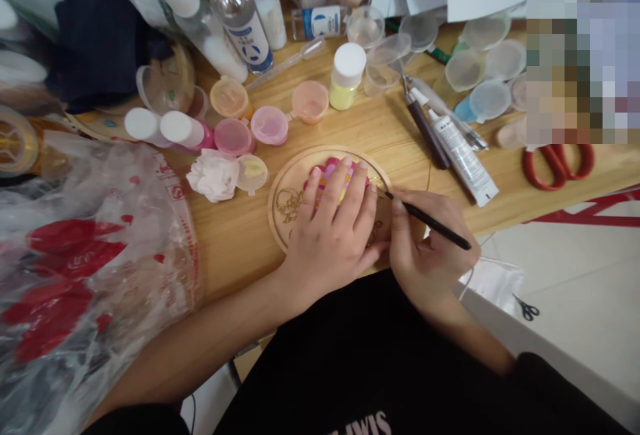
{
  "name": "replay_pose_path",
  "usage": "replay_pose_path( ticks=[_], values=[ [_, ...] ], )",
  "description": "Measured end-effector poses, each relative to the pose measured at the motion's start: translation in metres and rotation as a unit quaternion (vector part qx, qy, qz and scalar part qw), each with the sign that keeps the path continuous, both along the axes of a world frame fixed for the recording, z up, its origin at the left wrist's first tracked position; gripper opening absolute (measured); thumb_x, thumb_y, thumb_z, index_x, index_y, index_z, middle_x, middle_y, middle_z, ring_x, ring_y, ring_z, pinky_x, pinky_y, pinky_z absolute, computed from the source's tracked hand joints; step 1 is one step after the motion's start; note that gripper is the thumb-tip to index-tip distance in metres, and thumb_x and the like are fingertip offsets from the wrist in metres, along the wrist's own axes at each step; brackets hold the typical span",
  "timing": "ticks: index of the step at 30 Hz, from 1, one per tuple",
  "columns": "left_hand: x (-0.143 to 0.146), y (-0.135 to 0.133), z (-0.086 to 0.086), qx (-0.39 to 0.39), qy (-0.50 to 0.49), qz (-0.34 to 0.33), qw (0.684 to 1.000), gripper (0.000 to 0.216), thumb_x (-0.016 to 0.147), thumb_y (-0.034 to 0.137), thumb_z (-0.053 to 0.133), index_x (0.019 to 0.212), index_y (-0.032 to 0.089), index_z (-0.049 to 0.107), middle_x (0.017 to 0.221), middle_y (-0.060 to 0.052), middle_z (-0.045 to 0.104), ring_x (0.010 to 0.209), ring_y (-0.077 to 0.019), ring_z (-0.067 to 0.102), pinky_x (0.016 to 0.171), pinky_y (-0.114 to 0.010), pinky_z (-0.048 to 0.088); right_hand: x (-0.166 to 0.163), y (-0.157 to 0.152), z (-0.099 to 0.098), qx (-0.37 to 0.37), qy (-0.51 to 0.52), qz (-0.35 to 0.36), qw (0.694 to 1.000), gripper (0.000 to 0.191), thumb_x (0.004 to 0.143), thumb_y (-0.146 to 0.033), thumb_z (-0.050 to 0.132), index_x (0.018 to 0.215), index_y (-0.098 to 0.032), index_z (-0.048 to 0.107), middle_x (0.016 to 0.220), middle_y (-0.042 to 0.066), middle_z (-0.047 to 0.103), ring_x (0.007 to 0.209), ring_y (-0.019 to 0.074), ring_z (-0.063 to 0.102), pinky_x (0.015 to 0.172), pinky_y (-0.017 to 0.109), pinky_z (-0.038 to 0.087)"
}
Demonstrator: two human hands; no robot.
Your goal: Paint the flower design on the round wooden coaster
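Observation:
A round wooden plaque [277, 227] with a raised rim lies on the table, drawn with fine gold outlines. Pink, purple and yellow painted petals [332, 170] show between the fingers of my left hand [330, 235]. That hand rests flat across the plaque, fingers stretched and slightly apart, covering much of its middle. At the plaque's right edge, my right hand [433, 242] pinches a thin black paintbrush [440, 227]. The brush tip points left, close to the gold lines near my left fingertips; whether it touches the wood I cannot tell.
Small paint cups [270, 125] and a yellow paint jar [345, 78] stand behind the plaque. A glass bottle [245, 28] is farther back. To the right lie a white tube [463, 158] and red-handled scissors [557, 167]. A plastic bag [125, 235] covers the left side.

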State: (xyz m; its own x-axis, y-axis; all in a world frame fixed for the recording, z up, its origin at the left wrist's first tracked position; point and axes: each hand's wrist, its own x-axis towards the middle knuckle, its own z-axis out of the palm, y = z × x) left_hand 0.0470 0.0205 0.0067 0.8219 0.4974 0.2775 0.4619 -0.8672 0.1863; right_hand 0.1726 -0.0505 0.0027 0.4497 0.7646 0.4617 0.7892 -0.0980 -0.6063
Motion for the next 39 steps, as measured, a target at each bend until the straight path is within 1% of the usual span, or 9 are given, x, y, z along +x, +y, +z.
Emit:
replay_pose_path(
  ticks=[6, 12, 19, 25, 28, 33, 37, 39],
  values=[
    [0.000, 0.000, 0.001, -0.003, -0.002, -0.003, 1.000, 0.056, 0.087, 0.041, 0.056, 0.129, 0.004, 0.055, 0.140, -0.023, 0.054, 0.134, -0.0380, 0.045, 0.115, -0.053, 0.025, -0.004, 0.001, 0.001, -0.011, -0.010, -0.022, 1.000, 0.015, 0.085, -0.010, 0.060, 0.094, -0.020, 0.066, 0.087, 0.005, 0.073, 0.080, 0.0184, 0.070, 0.074, 0.035, 0.056],
    [0.000, 0.000, 0.001, 0.001, -0.001, 0.000, 1.000, 0.051, 0.090, 0.039, 0.050, 0.127, 0.006, 0.056, 0.141, -0.021, 0.054, 0.135, -0.0365, 0.045, 0.115, -0.052, 0.026, -0.006, 0.002, 0.001, -0.026, -0.015, -0.039, 0.999, 0.015, 0.084, -0.010, 0.060, 0.095, -0.019, 0.065, 0.085, 0.005, 0.072, 0.079, 0.0184, 0.070, 0.074, 0.034, 0.058],
    [0.000, 0.000, -0.003, 0.021, -0.026, 0.008, 0.999, 0.049, 0.087, 0.038, 0.050, 0.124, 0.006, 0.059, 0.138, -0.021, 0.057, 0.133, -0.0365, 0.048, 0.113, -0.053, 0.030, -0.014, 0.007, -0.002, -0.002, -0.036, -0.076, 0.996, 0.007, 0.086, -0.014, 0.059, 0.089, -0.018, 0.064, 0.080, 0.005, 0.072, 0.075, 0.0168, 0.068, 0.070, 0.031, 0.056],
    [0.000, -0.001, -0.003, 0.020, -0.026, 0.001, 0.999, 0.047, 0.087, 0.032, 0.049, 0.123, 0.004, 0.060, 0.140, -0.022, 0.055, 0.133, -0.0382, 0.048, 0.112, -0.055, 0.034, -0.022, 0.011, -0.004, 0.015, -0.064, -0.108, 0.992, 0.007, 0.088, -0.016, 0.057, 0.084, -0.018, 0.063, 0.075, 0.004, 0.071, 0.070, 0.0164, 0.067, 0.066, 0.030, 0.051],
    [0.000, -0.001, -0.004, 0.019, -0.027, 0.004, 0.999, 0.046, 0.088, 0.030, 0.049, 0.125, 0.005, 0.059, 0.141, -0.022, 0.054, 0.134, -0.0372, 0.047, 0.113, -0.055, 0.033, -0.023, 0.010, -0.005, 0.017, -0.073, -0.109, 0.991, 0.007, 0.088, -0.016, 0.058, 0.084, -0.017, 0.064, 0.075, 0.005, 0.072, 0.069, 0.0166, 0.067, 0.065, 0.030, 0.050],
    [0.000, -0.001, -0.003, 0.035, -0.024, 0.005, 0.999, 0.047, 0.089, 0.035, 0.048, 0.122, 0.005, 0.062, 0.141, -0.022, 0.054, 0.133, -0.0378, 0.048, 0.111, -0.055, 0.036, -0.017, 0.004, -0.008, 0.040, -0.078, -0.085, 0.992, 0.006, 0.086, -0.015, 0.061, 0.090, -0.017, 0.065, 0.079, 0.004, 0.072, 0.072, 0.0156, 0.068, 0.064, 0.028, 0.052],
    [0.000, -0.002, 0.000, 0.036, -0.010, 0.013, 0.999, 0.051, 0.088, 0.043, 0.052, 0.122, 0.006, 0.062, 0.142, -0.023, 0.053, 0.133, -0.0376, 0.048, 0.111, -0.055, 0.035, -0.007, -0.002, -0.009, 0.077, -0.037, -0.069, 0.994, 0.014, 0.084, -0.010, 0.063, 0.095, -0.018, 0.066, 0.084, 0.003, 0.071, 0.071, 0.0131, 0.065, 0.063, 0.026, 0.053],
    [0.000, -0.002, 0.000, 0.035, -0.009, 0.015, 0.999, 0.053, 0.088, 0.046, 0.054, 0.123, 0.007, 0.062, 0.142, -0.023, 0.053, 0.133, -0.0379, 0.047, 0.111, -0.056, 0.034, 0.000, -0.004, -0.011, 0.097, -0.011, -0.065, 0.993, 0.017, 0.083, -0.009, 0.063, 0.096, -0.018, 0.067, 0.085, 0.003, 0.071, 0.074, 0.0133, 0.065, 0.064, 0.026, 0.053]
  ],
)
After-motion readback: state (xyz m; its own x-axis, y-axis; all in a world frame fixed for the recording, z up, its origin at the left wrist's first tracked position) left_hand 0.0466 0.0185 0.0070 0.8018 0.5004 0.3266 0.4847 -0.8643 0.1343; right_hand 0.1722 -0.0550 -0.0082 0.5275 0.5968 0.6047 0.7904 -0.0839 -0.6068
